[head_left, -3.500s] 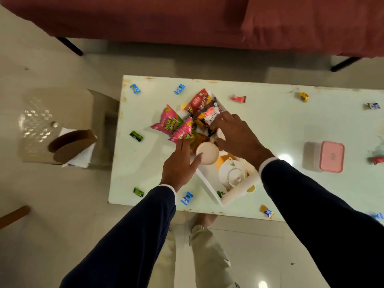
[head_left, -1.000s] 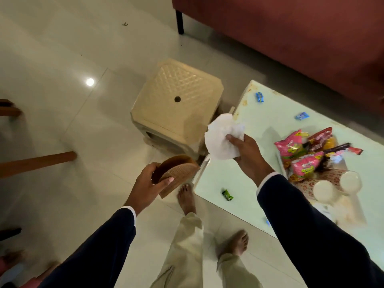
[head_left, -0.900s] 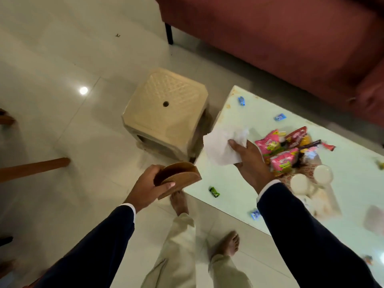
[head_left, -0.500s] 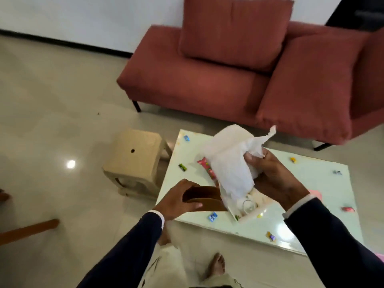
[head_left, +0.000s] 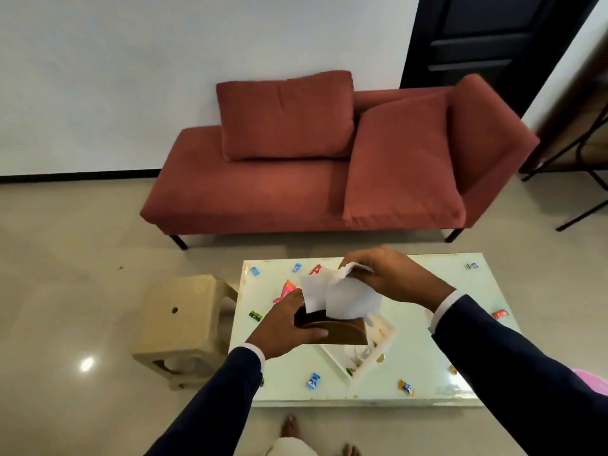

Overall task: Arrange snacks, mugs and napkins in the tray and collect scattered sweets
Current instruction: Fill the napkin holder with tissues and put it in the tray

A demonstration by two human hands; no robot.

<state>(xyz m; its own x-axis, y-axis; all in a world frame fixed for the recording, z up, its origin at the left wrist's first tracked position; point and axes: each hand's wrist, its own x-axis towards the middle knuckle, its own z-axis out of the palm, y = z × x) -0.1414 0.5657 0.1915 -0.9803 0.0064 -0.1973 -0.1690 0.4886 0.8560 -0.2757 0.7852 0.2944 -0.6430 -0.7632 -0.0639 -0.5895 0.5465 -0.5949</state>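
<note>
Hands and napkins (head_left: 345,294) hide most of the tray (head_left: 378,353).

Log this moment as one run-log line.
left hand: holds wooden napkin holder | right hand: pushing white napkins into holder | tray: below on table | sweets: scattered

A red sofa (head_left: 263,192) (two loose cushions) stands against the wall, beige plastic stool (head_left: 179,319) beside the desk (head_left: 460,291).

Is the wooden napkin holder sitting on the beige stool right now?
No, the left hand holds the napkin holder above the table, apart from the stool.
</note>
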